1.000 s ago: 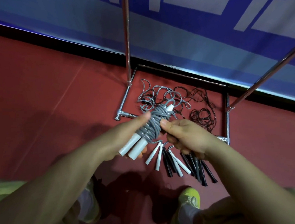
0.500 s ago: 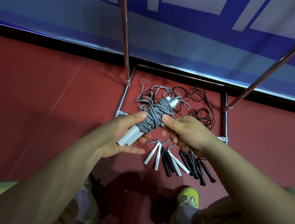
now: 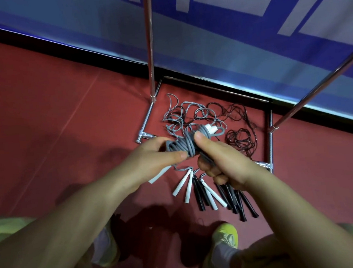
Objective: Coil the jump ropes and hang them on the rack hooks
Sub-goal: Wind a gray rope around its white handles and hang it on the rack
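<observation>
Since the earlier frame both hands have closed in on the grey rope bundle (image 3: 183, 147), turning it flatter. From the head view, the left hand (image 3: 150, 159) grips the bundle's near end, thumb over the coils; the right hand (image 3: 218, 158) pinches the middle, thumb on top, other fingers curled beneath. It sits in the air above the loose ropes (image 3: 208, 120) inside the rack base (image 3: 147, 123). Coiling looks nearly done; next comes securing the tail, then lifting to a hook, none in view. One bundle in hand; about four white handles (image 3: 188, 186) and roughly nine black handles (image 3: 234, 199) lie on the floor
</observation>
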{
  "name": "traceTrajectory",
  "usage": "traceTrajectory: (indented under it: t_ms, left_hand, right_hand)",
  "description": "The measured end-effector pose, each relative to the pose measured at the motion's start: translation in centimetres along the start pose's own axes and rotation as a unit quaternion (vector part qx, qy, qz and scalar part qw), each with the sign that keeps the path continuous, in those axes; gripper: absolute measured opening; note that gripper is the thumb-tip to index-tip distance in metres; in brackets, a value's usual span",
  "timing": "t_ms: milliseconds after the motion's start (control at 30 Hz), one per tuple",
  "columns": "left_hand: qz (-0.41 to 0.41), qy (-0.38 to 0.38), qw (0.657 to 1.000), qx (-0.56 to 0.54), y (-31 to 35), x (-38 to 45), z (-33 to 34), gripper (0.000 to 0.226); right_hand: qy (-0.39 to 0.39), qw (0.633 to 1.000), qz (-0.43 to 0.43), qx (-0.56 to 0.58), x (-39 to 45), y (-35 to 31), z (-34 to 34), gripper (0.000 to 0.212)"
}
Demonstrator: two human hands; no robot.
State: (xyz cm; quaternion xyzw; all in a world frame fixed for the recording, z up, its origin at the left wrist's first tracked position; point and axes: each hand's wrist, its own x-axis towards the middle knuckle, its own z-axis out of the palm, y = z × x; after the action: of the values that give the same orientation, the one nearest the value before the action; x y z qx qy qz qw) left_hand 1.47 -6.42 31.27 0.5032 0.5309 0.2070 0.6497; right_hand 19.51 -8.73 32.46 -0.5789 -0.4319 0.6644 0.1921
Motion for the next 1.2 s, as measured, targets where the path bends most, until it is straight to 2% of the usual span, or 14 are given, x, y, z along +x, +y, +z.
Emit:
traceTrajectory:
  t_ms: [167,267,333,400,467,500,567,600,633,700,767,933,1100,1200]
  left_hand:
    - [-0.005,-0.010,1.000,0.016,-0.3,0.0,-0.3,0.046]
    - [-0.096,-0.067,0.986,-0.121,0.7,-0.3,-0.4,0.042]
    - [-0.157,-0.074,0.952,-0.254,1.6,-0.3,-0.1,0.046]
    - [-0.200,-0.108,0.919,-0.321,1.8,-1.1,0.0,0.054]
    - [-0.216,-0.249,0.852,-0.407,2.5,-2.1,0.6,0.065]
    - [-0.181,-0.286,0.838,-0.428,2.9,-2.8,1.0,0.067]
    - [-0.094,-0.288,0.883,-0.359,2.3,-2.4,1.0,0.062]
    - [-0.065,-0.284,0.890,-0.351,1.9,-2.3,0.7,0.057]
    - [-0.048,-0.248,0.922,-0.295,2.5,-2.5,0.7,0.052]
    - [-0.051,-0.203,0.961,-0.180,2.8,-2.3,0.7,0.046]
    - [-0.112,-0.154,0.968,-0.161,3.1,-1.7,0.6,0.052]
    - [-0.060,-0.060,0.996,-0.012,1.5,-1.0,-0.2,0.046]
    - [-0.021,-0.065,0.996,0.060,0.8,-0.6,-0.2,0.029]
    - [-0.006,-0.053,0.996,0.075,0.5,-0.2,-0.6,0.024]
  right_hand:
    - [0.019,0.998,-0.030,0.054,0.2,0.2,0.1,0.037]
    - [0.010,0.996,-0.070,0.063,0.3,0.4,0.1,0.038]
    - [-0.005,0.992,-0.094,0.082,0.2,0.6,0.1,0.045]
    - [-0.023,0.988,-0.116,0.096,0.2,0.8,0.0,0.043]
    - [-0.035,0.985,-0.135,0.098,0.1,0.8,0.1,0.041]
    - [-0.041,0.984,-0.144,0.094,0.1,0.8,0.1,0.040]
    - [-0.052,0.984,-0.152,0.079,0.1,0.8,0.2,0.042]
    - [-0.052,0.985,-0.147,0.070,0.1,0.8,0.3,0.045]
    - [-0.047,0.987,-0.135,0.066,0.0,0.7,0.3,0.046]
    - [-0.031,0.993,-0.103,0.049,-0.1,0.5,0.3,0.049]
    - [-0.001,0.997,-0.078,0.004,-0.1,0.3,0.2,0.056]
    - [0.035,0.997,-0.041,-0.054,0.2,0.2,-0.2,0.058]
    - [0.059,0.996,-0.028,-0.055,0.4,0.4,-0.1,0.042]
    - [0.074,0.993,-0.040,-0.080,0.3,0.4,0.1,0.041]
